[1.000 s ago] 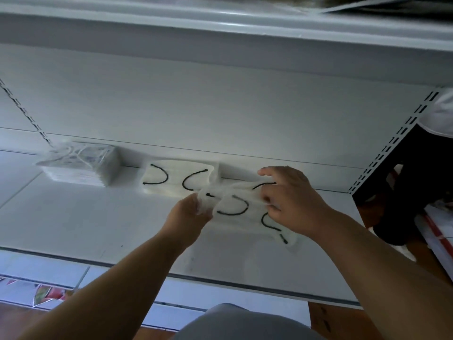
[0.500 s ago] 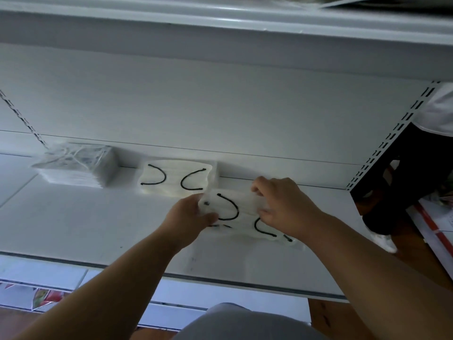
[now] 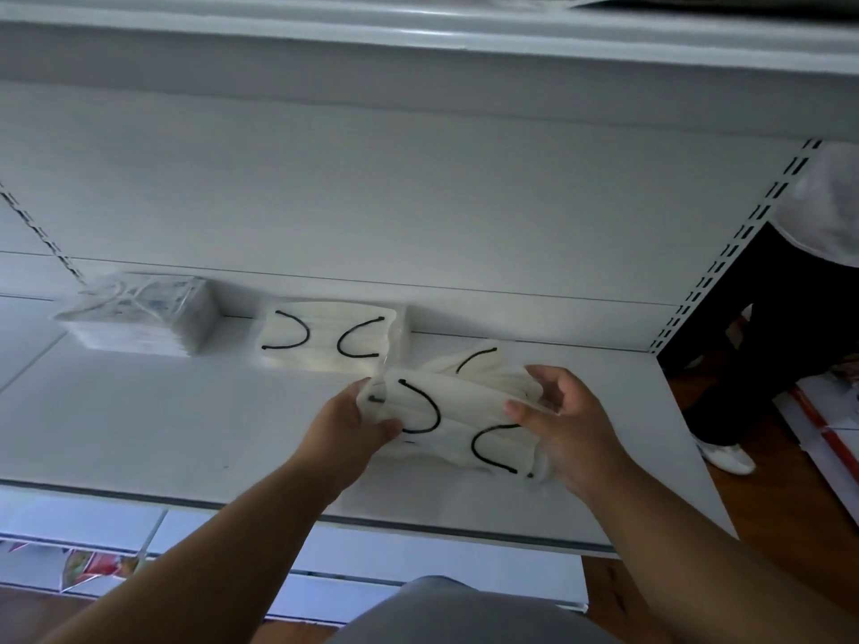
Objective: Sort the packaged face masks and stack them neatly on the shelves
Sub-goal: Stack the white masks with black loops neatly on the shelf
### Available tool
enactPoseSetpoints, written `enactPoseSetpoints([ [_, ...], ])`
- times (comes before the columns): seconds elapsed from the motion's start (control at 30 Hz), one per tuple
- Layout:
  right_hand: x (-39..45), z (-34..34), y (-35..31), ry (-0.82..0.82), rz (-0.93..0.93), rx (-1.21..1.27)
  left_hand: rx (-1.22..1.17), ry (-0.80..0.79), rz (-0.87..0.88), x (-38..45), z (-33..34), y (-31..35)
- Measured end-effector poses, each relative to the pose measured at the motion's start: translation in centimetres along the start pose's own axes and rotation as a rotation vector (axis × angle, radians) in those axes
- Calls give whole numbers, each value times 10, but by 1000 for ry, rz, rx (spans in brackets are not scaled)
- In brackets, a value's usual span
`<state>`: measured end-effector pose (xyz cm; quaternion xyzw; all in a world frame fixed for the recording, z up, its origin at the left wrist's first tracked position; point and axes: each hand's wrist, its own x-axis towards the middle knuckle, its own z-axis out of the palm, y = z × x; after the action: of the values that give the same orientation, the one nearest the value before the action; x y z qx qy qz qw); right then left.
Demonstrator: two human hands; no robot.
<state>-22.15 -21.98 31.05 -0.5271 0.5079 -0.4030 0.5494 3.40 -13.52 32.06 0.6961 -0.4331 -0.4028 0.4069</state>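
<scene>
Packaged masks [image 3: 458, 427], white with black ear loops and wrapped in clear film, are held between both hands just above the front half of the shelf [image 3: 139, 425]. The left hand [image 3: 346, 427] grips the left end of the bundle: its fingers are curled round the edge, with the thumb pressed on the top face beside one black loop. The right hand [image 3: 564, 422] holds the right end: the thumb and a bent forefinger pinch the film at the upper right corner, and the remaining fingers are curled loosely behind it. The bundle is tilted, with its left end higher than its right. More film-wrapped masks lie partly hidden beneath and behind it; one further black loop shows above the top edge.

A second pack with black loops [image 3: 327, 337] lies flat on the shelf, near the back panel [image 3: 418, 202], just behind and to the left of the held bundle. A taller stack of white masks [image 3: 139, 316], with white loops and faint blue print, sits to its left, apart from it and also near the back.

The shelf is white metal. A slotted upright [image 3: 734, 246] runs along its right edge. A higher shelf [image 3: 418, 25] crosses the top of the view. At the right, beyond the upright, another person's dark trouser leg [image 3: 762, 346] and a white shoe [image 3: 727, 457] stand on a wooden floor [image 3: 674, 527].
</scene>
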Motion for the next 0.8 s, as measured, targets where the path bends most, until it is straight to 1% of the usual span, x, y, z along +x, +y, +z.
enactPoseSetpoints([
  [0.07,1,2,-7,28,-54,26,-93,62,-10,2,0,0],
  [0.13,3,-1,-15,26,-82,83,-252,107,11,2,-4,3],
  [0.2,3,-7,-19,-76,-72,134,-391,96,35,1,-9,5],
  [0.23,2,-8,-18,-144,-65,121,-410,74,43,1,-10,6],
  [0.27,-1,-8,-16,-188,-56,64,-391,41,51,0,-11,6],
  [0.33,-4,-4,-11,-178,-24,-66,-326,-33,53,-4,-11,1],
  [0.43,-7,2,-5,-175,-29,-66,-261,-101,12,-8,-12,-9],
  [0.57,-7,2,2,-140,-31,-92,-142,-82,22,-10,-16,-13],
  [0.7,-8,4,-2,-218,-26,-40,-162,-75,46,-9,-15,-10],
  [0.8,-4,4,-8,-124,-101,-46,-209,-67,51,-6,-17,-8],
])
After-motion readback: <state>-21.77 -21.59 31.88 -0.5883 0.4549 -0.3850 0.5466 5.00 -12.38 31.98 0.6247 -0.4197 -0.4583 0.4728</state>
